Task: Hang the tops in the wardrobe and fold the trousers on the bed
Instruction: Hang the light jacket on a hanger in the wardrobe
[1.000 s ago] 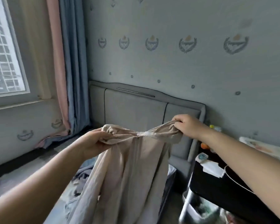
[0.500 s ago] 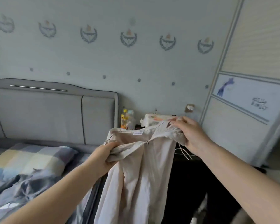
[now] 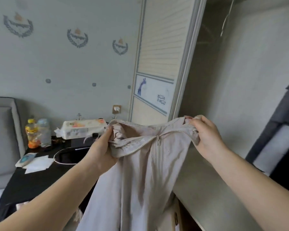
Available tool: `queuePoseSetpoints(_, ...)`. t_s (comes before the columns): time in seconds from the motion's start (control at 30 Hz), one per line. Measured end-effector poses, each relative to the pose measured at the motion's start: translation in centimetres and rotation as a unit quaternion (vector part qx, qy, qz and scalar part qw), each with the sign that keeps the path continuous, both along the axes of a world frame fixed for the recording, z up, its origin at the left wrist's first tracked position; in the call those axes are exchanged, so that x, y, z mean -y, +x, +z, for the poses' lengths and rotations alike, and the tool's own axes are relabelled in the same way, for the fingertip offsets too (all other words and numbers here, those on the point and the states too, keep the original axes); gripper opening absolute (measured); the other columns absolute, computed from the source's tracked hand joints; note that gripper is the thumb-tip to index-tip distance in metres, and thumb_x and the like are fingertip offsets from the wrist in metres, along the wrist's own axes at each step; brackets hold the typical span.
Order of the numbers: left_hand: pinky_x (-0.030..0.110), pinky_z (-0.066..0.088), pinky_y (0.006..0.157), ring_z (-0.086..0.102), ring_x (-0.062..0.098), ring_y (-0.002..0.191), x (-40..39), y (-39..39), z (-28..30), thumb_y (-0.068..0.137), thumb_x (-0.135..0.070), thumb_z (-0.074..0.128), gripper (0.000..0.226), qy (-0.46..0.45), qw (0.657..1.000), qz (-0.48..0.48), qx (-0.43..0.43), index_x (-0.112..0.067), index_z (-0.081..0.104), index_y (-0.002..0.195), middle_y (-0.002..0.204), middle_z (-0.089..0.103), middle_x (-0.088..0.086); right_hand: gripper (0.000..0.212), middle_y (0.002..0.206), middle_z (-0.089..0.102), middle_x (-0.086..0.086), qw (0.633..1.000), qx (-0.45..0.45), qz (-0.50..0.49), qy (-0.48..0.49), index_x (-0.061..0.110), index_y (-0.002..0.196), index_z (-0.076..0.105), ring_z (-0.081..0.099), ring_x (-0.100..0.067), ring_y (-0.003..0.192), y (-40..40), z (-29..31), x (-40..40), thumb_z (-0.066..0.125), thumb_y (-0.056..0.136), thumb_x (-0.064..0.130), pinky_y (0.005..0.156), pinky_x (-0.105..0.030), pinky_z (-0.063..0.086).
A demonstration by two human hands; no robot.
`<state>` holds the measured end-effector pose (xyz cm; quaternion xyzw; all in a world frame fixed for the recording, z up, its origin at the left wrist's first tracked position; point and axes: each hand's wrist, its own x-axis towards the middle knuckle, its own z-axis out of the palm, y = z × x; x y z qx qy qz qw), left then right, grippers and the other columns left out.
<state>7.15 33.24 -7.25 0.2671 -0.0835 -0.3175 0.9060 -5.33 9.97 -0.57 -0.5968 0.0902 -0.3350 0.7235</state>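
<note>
A pale beige zip-up top (image 3: 140,177) hangs in front of me, held up by its collar. My left hand (image 3: 103,147) grips the left side of the collar. My right hand (image 3: 205,135) grips the right side near the zip's upper end. The zip is partly undone at the top. Behind the garment the wardrobe (image 3: 240,80) stands with its sliding door (image 3: 158,55) pushed left, showing a dim inside. A wire hanger (image 3: 226,19) hangs near the top of the opening. No hanger shows inside the top.
A black bedside table (image 3: 40,177) at the left carries bottles (image 3: 32,134), a tissue pack (image 3: 83,129), papers, a white cable and a small device. The grey headboard (image 3: 2,139) sits at the far left. Dark clothing (image 3: 284,124) hangs at the right edge.
My view has swung right, from the window and bed to the open wardrobe. Both hands have kept their grip on the collar and carried the top along.
</note>
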Motion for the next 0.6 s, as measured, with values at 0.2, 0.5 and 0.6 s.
queuePoseSetpoints(0.2,0.043,0.059,0.064,0.071,0.032,0.091,11.0,-0.3,4.1,0.100,-0.045,0.037,0.054,0.006,0.994,-0.101,0.044,0.003,0.060,0.108,0.100,0.071,0.021,0.032,0.077,0.065,-0.004,0.988,0.049,-0.144,0.011,0.016,0.060,0.044,0.060,-0.016,0.067,-4.0,3.3,7.5,0.058,0.087,0.003,0.059,-0.023,0.046)
queuePoseSetpoints(0.5,0.040,0.060,0.064,0.070,0.026,0.095,25.3,4.8,9.7,0.101,-0.029,0.042,0.036,-0.031,0.980,-0.165,0.104,-0.001,0.059,0.116,0.109,0.070,0.018,0.032,0.071,0.055,-0.003,0.944,0.081,-0.314,-0.056,0.021,0.060,0.047,0.051,-0.016,0.069,-3.0,8.9,17.8,0.065,0.086,0.013,0.067,-0.031,0.041)
queuePoseSetpoints(0.6,0.039,0.060,0.062,0.072,0.023,0.086,29.6,7.3,12.3,0.100,-0.026,0.044,0.028,-0.072,0.972,-0.184,0.126,-0.005,0.062,0.107,0.097,0.073,0.014,0.027,0.089,0.067,0.004,0.917,0.077,-0.376,-0.109,0.020,0.063,0.051,0.061,-0.012,0.085,-1.2,11.3,20.6,0.063,0.086,0.012,0.078,-0.028,0.049)
